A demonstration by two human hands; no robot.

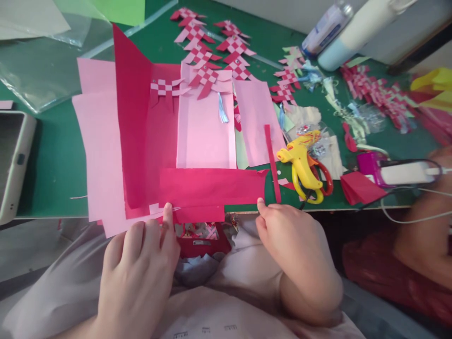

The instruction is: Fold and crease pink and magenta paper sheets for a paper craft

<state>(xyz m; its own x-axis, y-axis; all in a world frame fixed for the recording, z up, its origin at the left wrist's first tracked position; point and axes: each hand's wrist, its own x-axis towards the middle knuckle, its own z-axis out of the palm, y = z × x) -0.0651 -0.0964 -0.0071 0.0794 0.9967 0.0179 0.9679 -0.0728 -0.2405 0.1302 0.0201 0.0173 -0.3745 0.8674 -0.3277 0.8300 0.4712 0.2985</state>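
Note:
A wide red paper strip (pixel 212 187) lies level along the front of the green table. My left hand (pixel 144 259) is at its lower left, the index finger stretched out to the strip's edge and the other fingers bent. At the lower right corner, my right hand (pixel 286 235) pinches the strip between thumb and index finger. Behind the strip lie light pink sheets (pixel 206 136) and a folded red sheet (pixel 132 127) with its left flap raised. Woven checkered paper fish (pixel 164 88) rest on top of the sheets.
Yellow-handled scissors and a yellow glue gun (pixel 302 162) lie to the right, beside a narrow red strip (pixel 272 165). A phone (pixel 16 165) is at the left edge. Bottles (pixel 326 29) stand at the back; another person's arm (pixel 423 226) is at the right.

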